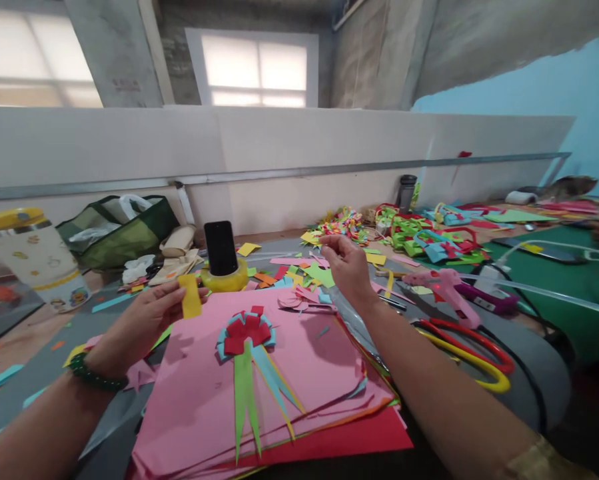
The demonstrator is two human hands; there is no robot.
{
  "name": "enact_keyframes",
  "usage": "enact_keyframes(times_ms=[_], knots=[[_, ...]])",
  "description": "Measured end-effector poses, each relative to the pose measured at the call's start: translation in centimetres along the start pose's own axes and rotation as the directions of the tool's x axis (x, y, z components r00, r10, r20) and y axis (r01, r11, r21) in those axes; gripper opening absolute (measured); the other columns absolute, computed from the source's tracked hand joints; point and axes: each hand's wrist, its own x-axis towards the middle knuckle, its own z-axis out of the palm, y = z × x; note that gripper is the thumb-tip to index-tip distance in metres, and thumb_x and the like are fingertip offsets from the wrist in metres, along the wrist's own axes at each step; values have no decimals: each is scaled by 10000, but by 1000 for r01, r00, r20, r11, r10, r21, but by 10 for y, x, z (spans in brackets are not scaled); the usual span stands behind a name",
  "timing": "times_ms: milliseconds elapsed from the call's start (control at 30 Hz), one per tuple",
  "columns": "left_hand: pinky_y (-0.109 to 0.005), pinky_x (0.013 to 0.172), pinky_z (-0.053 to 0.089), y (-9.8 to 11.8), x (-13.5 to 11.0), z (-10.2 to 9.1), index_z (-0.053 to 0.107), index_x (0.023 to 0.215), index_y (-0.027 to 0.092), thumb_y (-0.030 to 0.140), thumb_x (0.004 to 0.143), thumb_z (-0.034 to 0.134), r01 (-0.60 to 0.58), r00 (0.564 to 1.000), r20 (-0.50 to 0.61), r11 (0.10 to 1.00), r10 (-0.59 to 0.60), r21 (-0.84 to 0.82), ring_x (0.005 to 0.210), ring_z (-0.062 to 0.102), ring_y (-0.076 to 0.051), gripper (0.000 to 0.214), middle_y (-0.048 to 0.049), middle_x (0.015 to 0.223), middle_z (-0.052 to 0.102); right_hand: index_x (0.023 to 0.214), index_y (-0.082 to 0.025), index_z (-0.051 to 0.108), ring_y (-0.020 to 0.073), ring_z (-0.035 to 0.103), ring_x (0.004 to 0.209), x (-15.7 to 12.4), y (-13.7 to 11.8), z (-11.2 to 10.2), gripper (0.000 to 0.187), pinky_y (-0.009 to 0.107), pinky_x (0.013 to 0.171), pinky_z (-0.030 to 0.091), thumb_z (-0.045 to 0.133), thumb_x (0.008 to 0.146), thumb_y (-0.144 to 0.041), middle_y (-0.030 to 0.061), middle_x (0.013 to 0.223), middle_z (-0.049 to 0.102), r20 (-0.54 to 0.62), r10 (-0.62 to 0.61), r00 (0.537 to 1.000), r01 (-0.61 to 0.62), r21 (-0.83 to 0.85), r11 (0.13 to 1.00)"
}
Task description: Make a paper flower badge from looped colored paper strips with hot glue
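My left hand (154, 319), wearing a green bead bracelet, pinches a small yellow paper piece (191, 297) between thumb and fingers. Raised above the scraps at the back is my right hand (346, 265), its thumb and fingertips together; whatever is in the pinch is too small to make out. Between the hands lies a stack of pink paper (189, 393). On it rests a paper rosette (248, 331) of red and blue loops, with green ribbon tails (246, 400) and blue-and-yellow tails (276, 383) pointing toward me. Scissors (306, 305) lie at the stack's back edge, partly under pink scraps.
A phone (220, 248) stands upright in a tape roll (225, 277). To the right are a pink glue gun (446, 291), red-and-yellow-handled scissors (472, 353) and cables. A patterned tumbler (46, 263) and green bag (122, 233) stand left. Finished paper pieces (419, 233) heap up behind.
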Motion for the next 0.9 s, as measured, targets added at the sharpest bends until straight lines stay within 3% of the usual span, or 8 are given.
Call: enact_keyframes(times_ms=[200, 333, 400, 500, 667, 767, 900], knots=[[-220, 646, 587, 22, -6, 32, 641, 935, 82, 30, 875, 470, -8, 999, 42, 993, 13, -117, 738, 721, -162, 189, -135, 919, 748, 889, -160, 632, 121, 475, 586, -5, -7, 8, 167, 255, 547, 380, 553, 765, -241, -16, 656, 529, 49, -57, 997, 57, 16, 998], [-237, 642, 590, 22, -8, 59, 630, 904, 67, 29, 878, 487, 51, 995, 90, 980, -35, -190, 713, 719, -169, 150, -149, 896, 743, 918, -183, 646, 131, 520, 655, -17, -18, 11, 160, 265, 599, 432, 585, 773, -215, 8, 749, 569, 170, -165, 972, 160, 44, 986], [-232, 648, 588, 13, -9, 71, 629, 892, 74, 44, 888, 488, 71, 993, 112, 973, -47, -219, 722, 718, -163, 145, -137, 881, 741, 936, -194, 659, 140, 537, 707, -27, -27, 13, 191, 261, 614, 450, 581, 766, -157, 24, 800, 581, 283, -280, 917, 270, 73, 960], [-198, 645, 573, -4, -11, 84, 635, 898, 77, 61, 910, 462, 84, 990, 133, 964, -51, -253, 719, 707, -134, 174, -116, 847, 735, 1021, -207, 645, 146, 540, 774, -40, -39, 18, 314, 249, 611, 463, 548, 758, -65, 49, 894, 577, 421, -449, 788, 444, 117, 888], [-179, 645, 554, -20, -17, 92, 610, 812, 128, 73, 853, 555, 83, 979, 204, 953, -23, -292, 649, 668, -100, 87, -26, 712, 688, 1032, -225, 632, 159, 546, 831, -52, -45, 26, 257, 283, 685, 485, 610, 805, -107, 52, 930, 567, 529, -558, 640, 557, 181, 811], [-186, 681, 549, -23, -21, 92, 604, 806, 138, 120, 798, 649, 81, 970, 244, 954, -8, -290, 689, 671, -103, 50, -13, 750, 685, 922, -214, 659, 140, 542, 786, -54, -43, 30, 91, 263, 662, 469, 598, 870, -169, 31, 855, 550, 519, -565, 641, 553, 199, 809], [-196, 686, 536, -25, -25, 89, 630, 831, 140, 221, 733, 755, 46, 965, 262, 963, 26, -264, 742, 680, -123, 179, -29, 834, 706, 878, -206, 685, 110, 518, 682, -54, -39, 33, 108, 235, 600, 442, 613, 888, -285, 9, 790, 544, 521, -465, 716, 421, 209, 882]])
